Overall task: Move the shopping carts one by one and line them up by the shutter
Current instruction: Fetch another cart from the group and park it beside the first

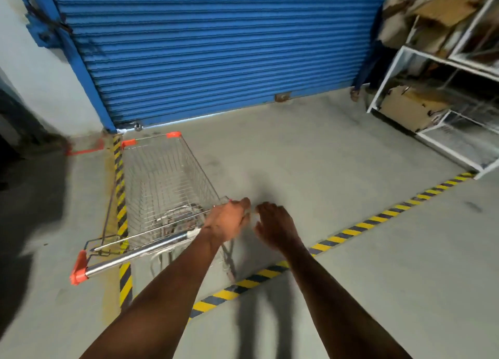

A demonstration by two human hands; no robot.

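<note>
We have the shopping cart (162,186) nose-first near the blue shutter (216,48), our left hand (225,221) at its rear corner, grip unclear, right hand (275,225) open beside; next, seemingly, fetch another cart

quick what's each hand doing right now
Left hand: open, at the shopping cart rear corner, not gripping.
Right hand: open, holding nothing.
</note>
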